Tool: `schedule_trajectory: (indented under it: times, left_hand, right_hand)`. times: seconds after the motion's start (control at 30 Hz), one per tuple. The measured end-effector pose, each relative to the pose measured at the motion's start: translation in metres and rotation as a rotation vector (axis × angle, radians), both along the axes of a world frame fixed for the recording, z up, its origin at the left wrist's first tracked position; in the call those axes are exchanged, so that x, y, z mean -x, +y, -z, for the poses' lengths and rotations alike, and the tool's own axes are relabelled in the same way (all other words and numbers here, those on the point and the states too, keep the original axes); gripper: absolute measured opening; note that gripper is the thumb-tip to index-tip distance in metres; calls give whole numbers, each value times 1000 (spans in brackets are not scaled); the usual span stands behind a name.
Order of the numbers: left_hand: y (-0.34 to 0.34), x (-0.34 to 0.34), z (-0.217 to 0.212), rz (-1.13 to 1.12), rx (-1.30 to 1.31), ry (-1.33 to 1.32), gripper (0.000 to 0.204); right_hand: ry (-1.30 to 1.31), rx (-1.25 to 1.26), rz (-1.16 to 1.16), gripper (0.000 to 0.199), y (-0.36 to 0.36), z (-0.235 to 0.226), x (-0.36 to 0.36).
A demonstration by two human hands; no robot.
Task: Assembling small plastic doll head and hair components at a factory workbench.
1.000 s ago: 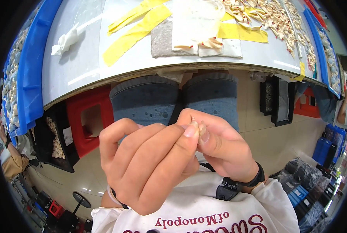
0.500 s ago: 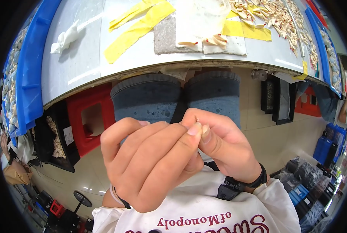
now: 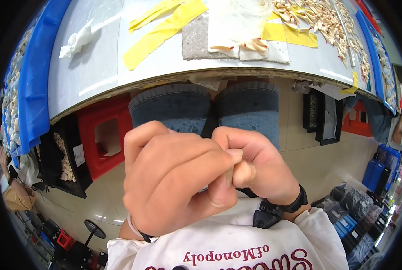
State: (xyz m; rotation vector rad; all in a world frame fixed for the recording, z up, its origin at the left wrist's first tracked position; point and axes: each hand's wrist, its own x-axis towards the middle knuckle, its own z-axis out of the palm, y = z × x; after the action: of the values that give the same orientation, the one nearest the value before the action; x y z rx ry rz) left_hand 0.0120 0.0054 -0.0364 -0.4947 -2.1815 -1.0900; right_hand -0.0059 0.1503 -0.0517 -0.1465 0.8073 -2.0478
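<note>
My left hand (image 3: 178, 180) and my right hand (image 3: 268, 166) meet above my lap, thumbs and fingertips pressed together. Whatever lies between them is hidden or too small to make out. The left fingers are curled in, with the thumb against the right hand's fingertips. Beyond them on the white table (image 3: 97, 67), a few small cream pieces with red tips (image 3: 253, 45) rest on a white pad. A larger heap of similar pieces (image 3: 329, 22) spreads at the far right. Beside the pad lie a grey speckled sheet (image 3: 195, 42) and strips of yellow tape (image 3: 165, 36).
A crumpled white tissue (image 3: 76, 44) lies at the table's left. Blue trays of small pieces flank it, left (image 3: 33, 90) and right (image 3: 372, 40). Below the tabletop are a red stool (image 3: 89, 148), a black bin (image 3: 77, 173) and black trays (image 3: 328, 118).
My left hand has shifted slightly right and its fingers have curled further. The right thumb has bent inward and down; both hands stay together. The view has moved slightly.
</note>
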Motion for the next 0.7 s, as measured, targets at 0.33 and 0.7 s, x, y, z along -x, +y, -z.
schedule_trajectory:
  times: [0.33,0.7]
  left_hand:
    - [-6,-2,-3,127,-113,-111,27]
    - [-2,0,-3,116,-39,-97,22]
  right_hand:
    - [-116,107,-23,34,3,3,3]
    - [-144,-6,-39,54,3,2,7]
